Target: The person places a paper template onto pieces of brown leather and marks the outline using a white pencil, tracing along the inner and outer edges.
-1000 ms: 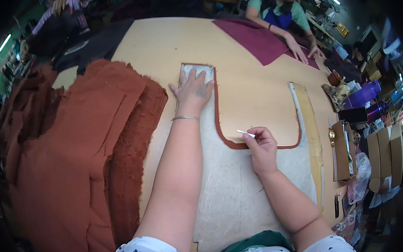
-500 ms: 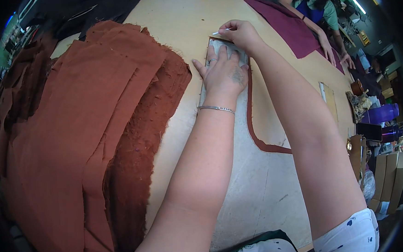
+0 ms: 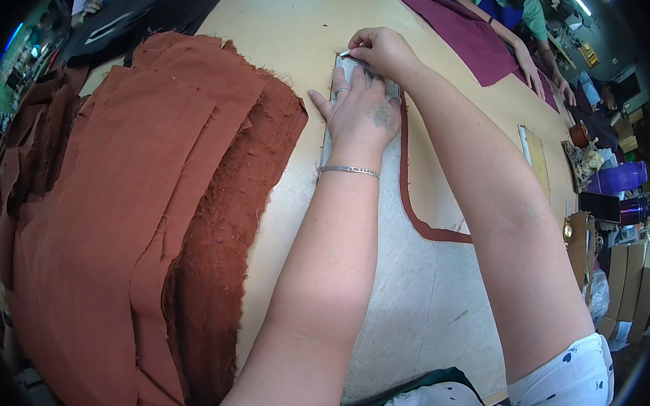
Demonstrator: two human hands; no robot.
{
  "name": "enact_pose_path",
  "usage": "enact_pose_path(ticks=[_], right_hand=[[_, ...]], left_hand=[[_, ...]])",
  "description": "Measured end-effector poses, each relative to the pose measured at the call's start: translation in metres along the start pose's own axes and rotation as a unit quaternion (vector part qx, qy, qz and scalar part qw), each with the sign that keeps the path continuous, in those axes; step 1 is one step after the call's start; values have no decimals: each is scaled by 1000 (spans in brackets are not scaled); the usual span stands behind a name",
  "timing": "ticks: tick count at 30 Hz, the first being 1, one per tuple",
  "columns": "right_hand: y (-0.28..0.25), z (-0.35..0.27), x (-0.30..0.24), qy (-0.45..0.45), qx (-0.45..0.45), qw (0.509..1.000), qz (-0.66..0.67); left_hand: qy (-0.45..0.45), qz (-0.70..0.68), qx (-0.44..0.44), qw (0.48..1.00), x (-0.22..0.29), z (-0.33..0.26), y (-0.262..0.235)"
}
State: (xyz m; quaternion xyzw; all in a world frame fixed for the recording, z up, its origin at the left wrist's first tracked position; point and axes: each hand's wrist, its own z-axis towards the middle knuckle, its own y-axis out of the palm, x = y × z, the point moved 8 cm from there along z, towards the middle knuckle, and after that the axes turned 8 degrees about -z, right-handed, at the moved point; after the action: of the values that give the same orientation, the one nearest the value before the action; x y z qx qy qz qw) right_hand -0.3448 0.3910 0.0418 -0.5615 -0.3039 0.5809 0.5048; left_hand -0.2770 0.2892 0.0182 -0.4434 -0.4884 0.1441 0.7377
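Head view: left hand [image 3: 360,111] flat, fingers spread, pinning the grey template [image 3: 355,201] to the table [image 3: 284,27]. Right hand [image 3: 383,50] just beyond it at the template's far corner, fingers pinched on a small marker [image 3: 346,53], tip pointing left. Template's long axis runs away from the person; rust fabric edge [image 3: 414,205] shows along its right side. Rust stack [image 3: 140,214] lies left, apart.
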Motion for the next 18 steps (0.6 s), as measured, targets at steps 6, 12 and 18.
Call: enact_pose_path(ticks=[6,12,18], right_hand=[[-17,-17,5,-81,19,987,-136],[-45,-48,35,-115,38,970,-211],[-50,-71,68,56,109,992,-40]], left_hand=[[3,3,-7,1000,-2,-2,4],[-1,-26,4,1000,0,-3,2],[-4,-8,7,1000,-1,-1,4]])
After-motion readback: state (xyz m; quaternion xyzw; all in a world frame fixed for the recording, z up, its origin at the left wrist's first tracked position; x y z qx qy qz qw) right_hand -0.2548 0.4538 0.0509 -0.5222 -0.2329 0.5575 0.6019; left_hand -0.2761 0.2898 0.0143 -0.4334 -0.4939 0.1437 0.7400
